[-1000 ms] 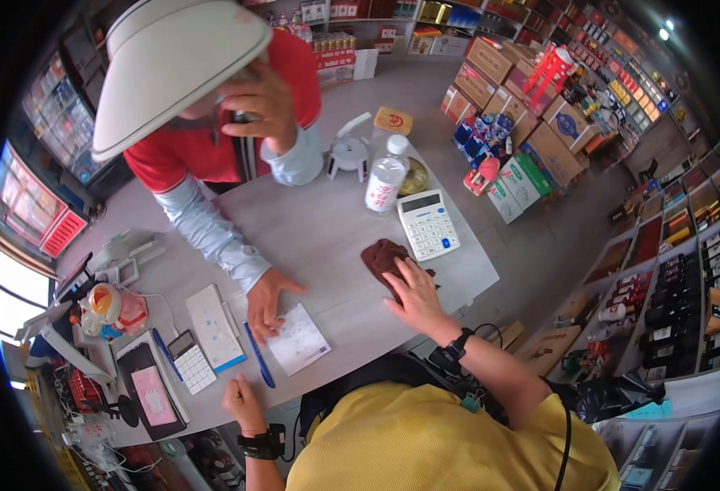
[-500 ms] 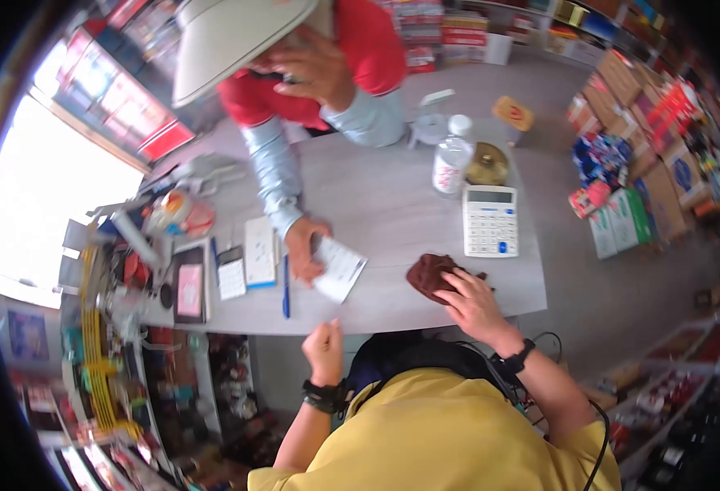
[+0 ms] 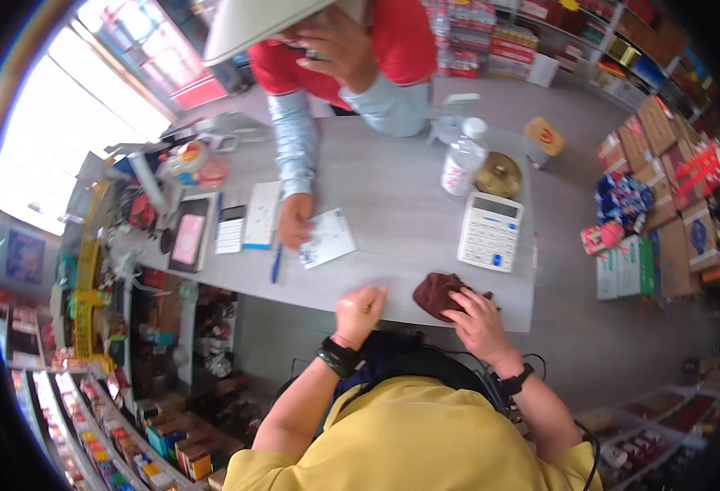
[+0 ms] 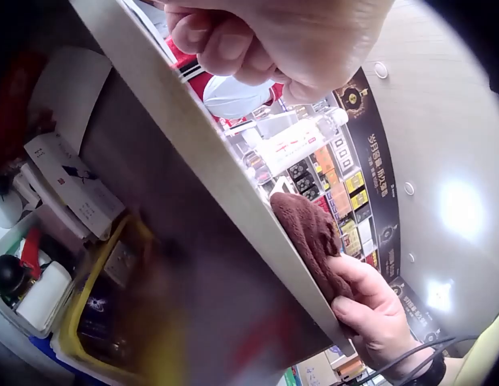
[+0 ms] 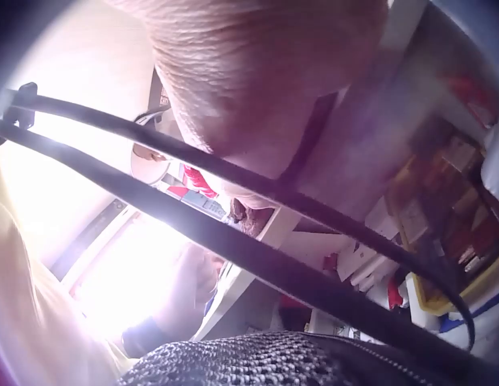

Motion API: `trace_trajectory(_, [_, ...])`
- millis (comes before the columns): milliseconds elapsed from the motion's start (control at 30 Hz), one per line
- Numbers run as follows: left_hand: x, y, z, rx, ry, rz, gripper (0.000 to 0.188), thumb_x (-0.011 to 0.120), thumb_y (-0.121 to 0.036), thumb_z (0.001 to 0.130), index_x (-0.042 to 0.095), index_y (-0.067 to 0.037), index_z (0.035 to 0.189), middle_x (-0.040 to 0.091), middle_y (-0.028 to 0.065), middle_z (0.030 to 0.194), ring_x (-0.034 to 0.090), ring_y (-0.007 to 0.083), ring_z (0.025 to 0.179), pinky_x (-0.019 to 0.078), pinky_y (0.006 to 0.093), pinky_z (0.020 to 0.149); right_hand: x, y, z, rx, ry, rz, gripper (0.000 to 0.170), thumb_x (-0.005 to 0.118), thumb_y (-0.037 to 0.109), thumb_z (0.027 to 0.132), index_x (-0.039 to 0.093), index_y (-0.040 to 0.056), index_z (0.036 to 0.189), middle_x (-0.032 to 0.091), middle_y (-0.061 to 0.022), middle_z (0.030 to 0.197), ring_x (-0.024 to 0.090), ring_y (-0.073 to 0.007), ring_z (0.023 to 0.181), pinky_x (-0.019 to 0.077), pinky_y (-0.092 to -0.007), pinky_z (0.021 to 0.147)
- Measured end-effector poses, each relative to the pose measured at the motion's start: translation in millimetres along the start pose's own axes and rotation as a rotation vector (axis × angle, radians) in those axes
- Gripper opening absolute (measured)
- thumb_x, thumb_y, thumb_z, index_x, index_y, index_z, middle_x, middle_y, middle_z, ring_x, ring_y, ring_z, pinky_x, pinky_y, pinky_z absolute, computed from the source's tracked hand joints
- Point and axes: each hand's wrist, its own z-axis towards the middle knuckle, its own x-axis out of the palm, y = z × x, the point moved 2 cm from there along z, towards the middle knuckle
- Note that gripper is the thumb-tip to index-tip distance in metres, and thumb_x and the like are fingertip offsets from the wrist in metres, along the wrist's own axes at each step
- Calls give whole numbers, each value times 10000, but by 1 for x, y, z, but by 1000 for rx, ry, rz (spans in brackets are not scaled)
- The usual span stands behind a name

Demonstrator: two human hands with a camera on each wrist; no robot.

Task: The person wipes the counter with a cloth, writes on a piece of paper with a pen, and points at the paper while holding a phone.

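My right hand (image 3: 476, 326) lies at the front right of the table, its fingers over a bunched brown cloth (image 3: 435, 296). In the left wrist view the cloth (image 4: 305, 229) shows between thumb and fingers, close to the table edge. My left hand (image 3: 360, 314) is curled in a fist at the front edge, with nothing visible in it; its bent fingers (image 4: 233, 48) show at the top of the left wrist view. In the right wrist view the back of my right hand and a dark strap fill much of the picture, and the cloth is mostly hidden.
Across the table (image 3: 376, 237), a person in a red top has one hand on a white paper (image 3: 331, 239). A calculator (image 3: 491, 232), water bottle (image 3: 464, 159) and brass-coloured round object (image 3: 499, 175) stand at the right. A blue pen (image 3: 276, 263) and phone (image 3: 188, 237) lie left.
The head view has swung, shifting the table. My left fist has moved rightward along the front edge, nearer the cloth. The other person's hand has turned the paper. My right hand stays on the cloth.
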Motion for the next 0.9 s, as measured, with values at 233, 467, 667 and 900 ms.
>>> trace_trajectory(233, [11, 9, 10, -9, 37, 24, 376, 710, -188, 879, 483, -72, 603, 529, 132, 591, 534, 346, 515, 405, 445, 476, -28, -19, -42, 148, -96, -87, 331, 625, -24, 765, 692, 115, 1058, 609, -68, 1277, 549, -302, 1220, 464, -435, 999])
trace_trajectory(467, [8, 9, 9, 84, -3, -33, 333, 732, -188, 846, 509, -98, 615, 554, 111, 595, 561, 329, 514, 437, 432, 476, -33, -26, -47, 364, -118, -133, 341, 592, -91, 750, 676, 53, 1047, 597, -126, 1267, 536, -370, 1166, 458, -452, 1010])
trace_trajectory(667, [3, 9, 10, 115, -2, -123, 321, 715, -177, 856, 506, -82, 631, 539, 112, 602, 550, 333, 524, 432, 422, 471, -14, 0, 19, 229, 68, -44, 356, 596, -62, 772, 657, 58, 1101, 552, -138, 1319, 486, -374, 1246, 434, -459, 1048])
trace_trajectory(900, [4, 11, 10, 82, -19, -129, 331, 711, -207, 872, 518, -97, 627, 561, 96, 595, 580, 313, 537, 455, 415, 477, 20, 24, 89, -56, 247, 25, 405, 593, -42, 761, 638, 61, 1150, 528, -148, 1350, 471, -373, 1272, 402, -454, 1091])
